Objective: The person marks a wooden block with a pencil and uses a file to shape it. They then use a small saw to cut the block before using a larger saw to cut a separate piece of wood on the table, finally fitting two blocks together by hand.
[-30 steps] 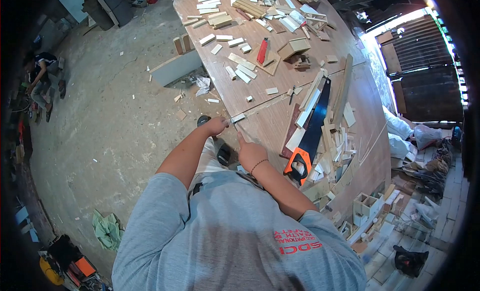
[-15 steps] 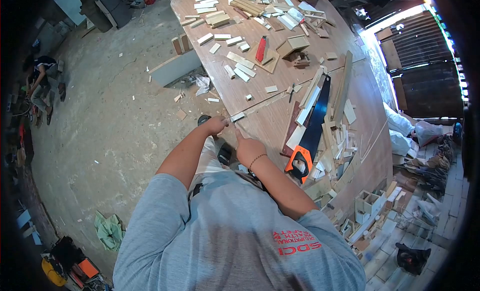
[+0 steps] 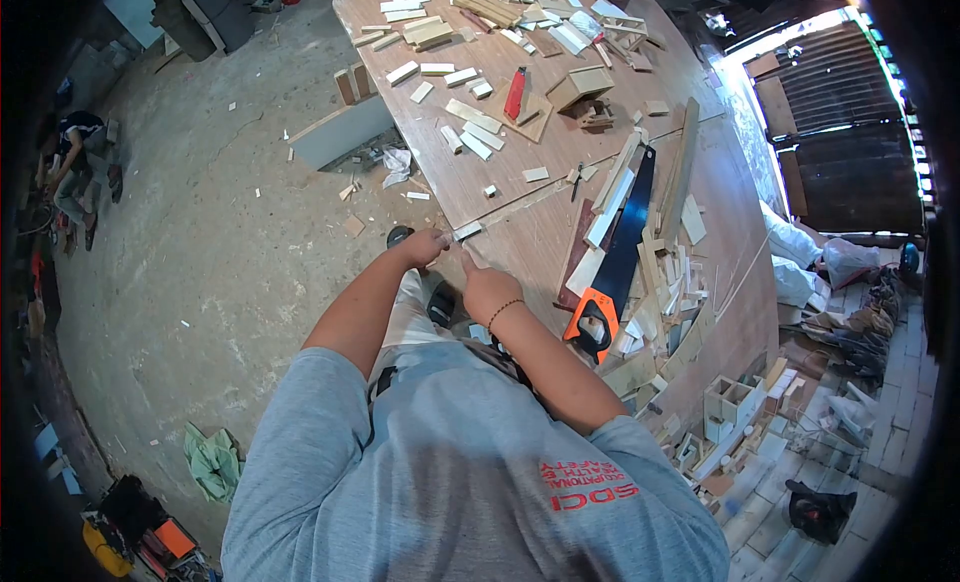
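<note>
- Left grip [image 3: 425, 248] is pinched on the end of the small wood block [image 3: 467, 230]. The block lies flat at the near edge of the desk [image 3: 530, 244], right where a seam runs across the top.
- Right grip [image 3: 488, 288], the one with the bracelet at the wrist, sits just beside it. It's mostly curled, with one finger or something thin poking up towards the block. It's too small for us to tell whether it holds anything or whether the tip touches the wood.
- What changed over the last second? Honestly not much. The whole view slid a little as the head moved, but the block is on the same spot at the desk edge and the left pinch hasn't let go.
- The right grip looks like it crept a touch closer to the block, though we wouldn't swear to it.
- So we read the block as held steady the whole time, not lifted, turned or slid.
- Around it, the handsaw [image 3: 618, 244] with the orange handle lies untouched to the right, blade pointing away, resting against a heap of offcuts [image 3: 662, 282].
- A red tool [image 3: 514, 92] sits further up the desk among more cut blocks and strips.
- Down on the floor [image 3: 220, 242] we see a pale board [image 3: 340, 132] lying beside the desk and a green rag [image 3: 212, 458].
- Another person [image 3: 70, 172] crouches well apart at the far left.
</note>
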A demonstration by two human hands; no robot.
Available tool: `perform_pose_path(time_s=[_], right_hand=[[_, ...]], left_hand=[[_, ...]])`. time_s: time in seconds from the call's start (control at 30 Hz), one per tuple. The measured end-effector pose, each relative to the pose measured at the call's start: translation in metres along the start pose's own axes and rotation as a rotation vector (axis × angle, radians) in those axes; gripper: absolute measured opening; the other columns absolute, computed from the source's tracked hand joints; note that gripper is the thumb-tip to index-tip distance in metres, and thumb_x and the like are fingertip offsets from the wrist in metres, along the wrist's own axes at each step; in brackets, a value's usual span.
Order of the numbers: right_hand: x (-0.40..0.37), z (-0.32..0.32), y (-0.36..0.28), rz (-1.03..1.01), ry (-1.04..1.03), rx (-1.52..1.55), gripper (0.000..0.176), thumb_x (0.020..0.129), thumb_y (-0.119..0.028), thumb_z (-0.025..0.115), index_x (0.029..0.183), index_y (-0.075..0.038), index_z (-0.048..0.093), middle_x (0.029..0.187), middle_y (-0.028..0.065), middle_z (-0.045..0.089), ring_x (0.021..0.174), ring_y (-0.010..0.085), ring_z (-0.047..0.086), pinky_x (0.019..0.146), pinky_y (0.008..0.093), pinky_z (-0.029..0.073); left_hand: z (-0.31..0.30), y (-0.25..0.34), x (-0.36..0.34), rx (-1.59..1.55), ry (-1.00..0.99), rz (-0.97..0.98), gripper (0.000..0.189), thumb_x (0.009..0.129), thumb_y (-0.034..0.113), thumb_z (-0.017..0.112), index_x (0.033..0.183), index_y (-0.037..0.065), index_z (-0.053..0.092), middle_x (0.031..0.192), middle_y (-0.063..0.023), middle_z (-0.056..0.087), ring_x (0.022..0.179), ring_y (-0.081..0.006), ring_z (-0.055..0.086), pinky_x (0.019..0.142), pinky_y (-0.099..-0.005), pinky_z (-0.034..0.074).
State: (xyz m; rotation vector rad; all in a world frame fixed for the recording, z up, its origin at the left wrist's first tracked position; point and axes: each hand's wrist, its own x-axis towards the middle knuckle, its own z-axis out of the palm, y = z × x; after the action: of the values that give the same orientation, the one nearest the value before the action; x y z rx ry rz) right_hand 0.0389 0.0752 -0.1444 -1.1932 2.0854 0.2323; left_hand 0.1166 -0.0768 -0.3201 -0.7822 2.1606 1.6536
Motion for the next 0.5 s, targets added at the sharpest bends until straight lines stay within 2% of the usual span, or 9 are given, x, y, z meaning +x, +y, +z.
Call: perform_pose_path(time_s=[0.1,0.17,0.23,0.3,0.37,0.5], right_hand=[[0.02,0.005,-0.001,0.002,-0.012,-0.005,0.063,0.085,-0.011,0.044,0.146,-0.012,0.029,0.096,0.0208,0.067,0.087,0.0349,0.066,0.075,0.0453,0.052],[0.046,0.017,-0.002,-0.016,0.077,0.034,0.063,0.085,-0.011,0.044,0.146,-0.012,0.028,0.098,0.0213,0.067,0.088,0.0343,0.066,0.077,0.0449,0.052],[0.043,0.01,-0.005,-0.017,0.052,0.037,0.063,0.085,-0.012,0.044,0.146,-0.012,0.029,0.098,0.0213,0.067,0.088,0.0344,0.066,0.077,0.0453,0.052],[0.028,0.001,-0.004,-0.011,0.031,0.044,0.062,0.085,-0.012,0.044,0.146,-0.012,0.029,0.098,0.0213,0.067,0.088,0.0344,0.066,0.077,0.0456,0.052],[-0.004,-0.006,-0.003,0.012,-0.011,-0.02,0.062,0.086,-0.012,0.044,0.146,-0.013,0.029,0.097,0.0212,0.067,0.088,0.0351,0.066,0.076,0.0465,0.052],[-0.001,0.001,-0.001,0.015,-0.016,-0.016,0.062,0.086,-0.011,0.044,0.146,-0.015,0.029,0.096,0.0217,0.067,0.088,0.0358,0.066,0.075,0.047,0.052]], left_hand=[[0.002,-0.002,0.001,-0.011,0.016,0.014,0.044,0.094,0.036,0.045,0.103,-0.003,0.063,0.091,-0.0161,0.065,0.083,-0.0265,0.062,0.076,-0.0376,0.048],[0.007,-0.014,0.009,0.015,0.041,0.052,0.044,0.094,0.036,0.045,0.103,-0.003,0.063,0.09,-0.0158,0.065,0.083,-0.0262,0.062,0.076,-0.0379,0.048],[0.003,-0.007,0.003,0.048,0.064,0.089,0.044,0.094,0.036,0.045,0.103,-0.003,0.062,0.089,-0.0155,0.065,0.082,-0.026,0.062,0.075,-0.0381,0.048],[0.0,0.005,-0.005,0.01,0.018,0.016,0.044,0.092,0.037,0.043,0.1,-0.001,0.065,0.098,-0.0209,0.065,0.095,-0.0334,0.061,0.084,-0.0417,0.046],[-0.001,0.01,-0.007,0.009,0.02,-0.005,0.043,0.092,0.036,0.043,0.101,-0.001,0.064,0.099,-0.021,0.065,0.095,-0.0338,0.061,0.084,-0.0418,0.046],[0.001,0.009,-0.003,-0.053,-0.017,-0.113,0.042,0.091,0.034,0.043,0.102,-0.001,0.064,0.101,-0.0223,0.065,0.095,-0.0354,0.061,0.085,-0.0418,0.046]])
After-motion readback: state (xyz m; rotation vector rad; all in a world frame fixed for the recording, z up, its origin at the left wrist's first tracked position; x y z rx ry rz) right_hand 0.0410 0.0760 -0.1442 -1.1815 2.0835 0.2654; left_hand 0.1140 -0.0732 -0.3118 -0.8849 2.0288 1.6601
